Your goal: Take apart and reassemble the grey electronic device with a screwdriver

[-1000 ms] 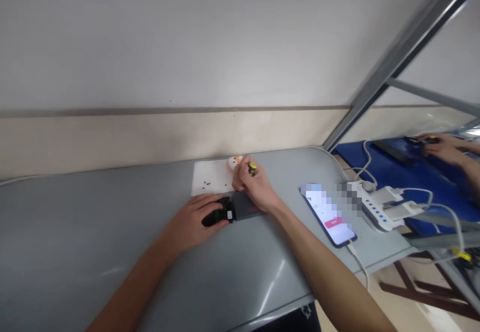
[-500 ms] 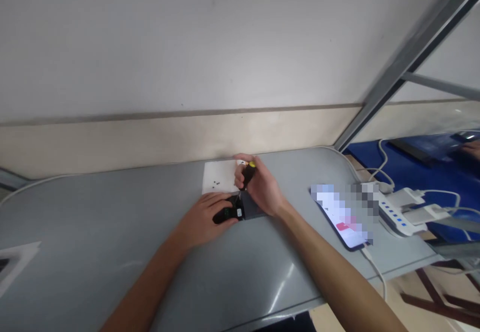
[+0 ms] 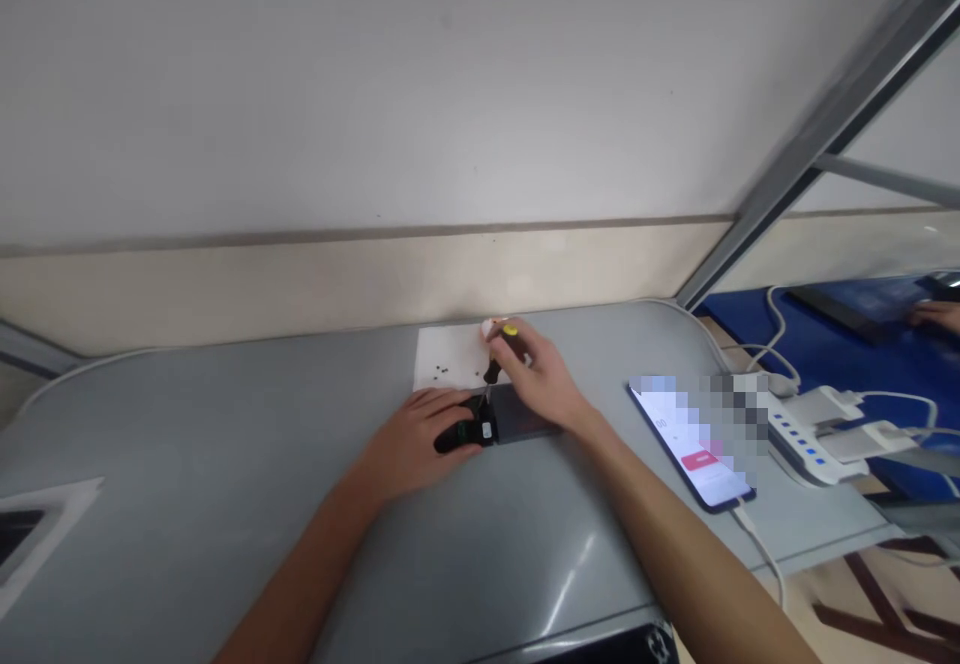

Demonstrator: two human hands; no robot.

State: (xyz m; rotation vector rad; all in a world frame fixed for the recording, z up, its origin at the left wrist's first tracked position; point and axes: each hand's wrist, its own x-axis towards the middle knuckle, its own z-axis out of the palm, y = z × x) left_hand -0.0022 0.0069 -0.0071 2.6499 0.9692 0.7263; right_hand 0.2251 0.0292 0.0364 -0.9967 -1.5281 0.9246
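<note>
A dark, flat, opened device [image 3: 525,422], which looks like a phone with its inside exposed, lies on the grey table. My left hand [image 3: 405,446] grips its left end, thumb along the near edge and fingers over the far edge. A small white label [image 3: 487,431] shows near the thumb. In my right hand [image 3: 544,379] is a screwdriver [image 3: 493,368] with a black handle and yellow cap, its tip pointing down at the device's exposed part; contact is too small to make out. Behind the device lies a white sheet of paper [image 3: 442,346] with several tiny dark screws [image 3: 441,371].
On the right lies a lit smartphone [image 3: 694,444] with a charging cable, beside a white power strip [image 3: 802,454] with plugs. A wall [image 3: 300,284] stands behind the table. A metal frame [image 3: 757,214] rises at right; another person's hand [image 3: 937,316] is beyond it.
My right hand has turned and its fingers have shifted on the screwdriver's handle. My left hand keeps its hold on the device. The whole view has shifted slightly.
</note>
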